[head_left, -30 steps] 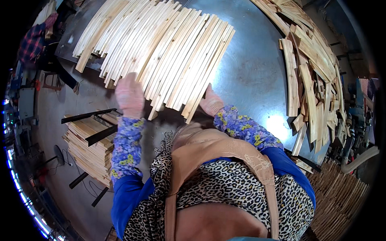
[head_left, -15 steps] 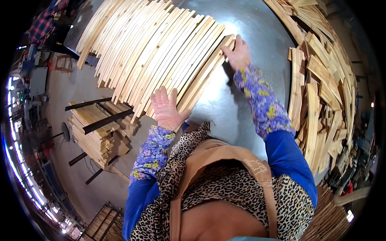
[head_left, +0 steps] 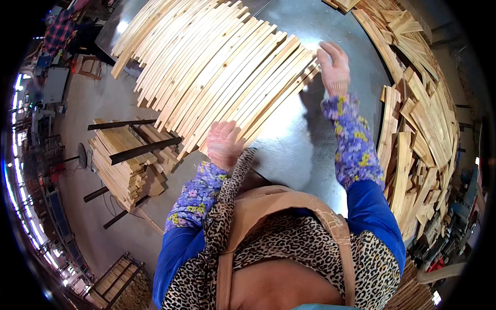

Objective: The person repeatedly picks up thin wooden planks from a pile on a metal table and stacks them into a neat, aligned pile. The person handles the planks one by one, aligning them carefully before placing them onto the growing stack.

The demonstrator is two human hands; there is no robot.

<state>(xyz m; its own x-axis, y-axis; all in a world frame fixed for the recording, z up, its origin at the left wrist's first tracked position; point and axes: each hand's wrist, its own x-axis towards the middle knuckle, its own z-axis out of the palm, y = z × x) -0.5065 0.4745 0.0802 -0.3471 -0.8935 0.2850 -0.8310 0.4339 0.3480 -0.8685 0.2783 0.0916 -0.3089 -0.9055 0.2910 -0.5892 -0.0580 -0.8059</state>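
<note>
Long pale wooden strips (head_left: 206, 67) lie side by side in a wide row on a metal table (head_left: 289, 121). My left hand (head_left: 224, 144), in a thin pinkish glove, rests at the strips' near ends, its fingers bent over them and the thumb at the right side. At the far end of the rightmost strips is my right hand (head_left: 335, 67), with a knitted cuff at the wrist. Its fingers are stretched and slightly bent, the thumb side against or just beside the strip ends; contact is hard to make out.
Loose wooden boards (head_left: 408, 129) are heaped along the table's right side. To the left, a stack of boards (head_left: 121, 155) stands among dark metal bars (head_left: 147, 151). A person in a checked shirt (head_left: 59, 33) is at the far left. A slatted pallet (head_left: 116, 281) sits lower left.
My right hand has shifted right, off its hold on the rightmost strip's end. My left hand's flat fingers have bent over the near ends. The rightmost strips lie closer against the row.
</note>
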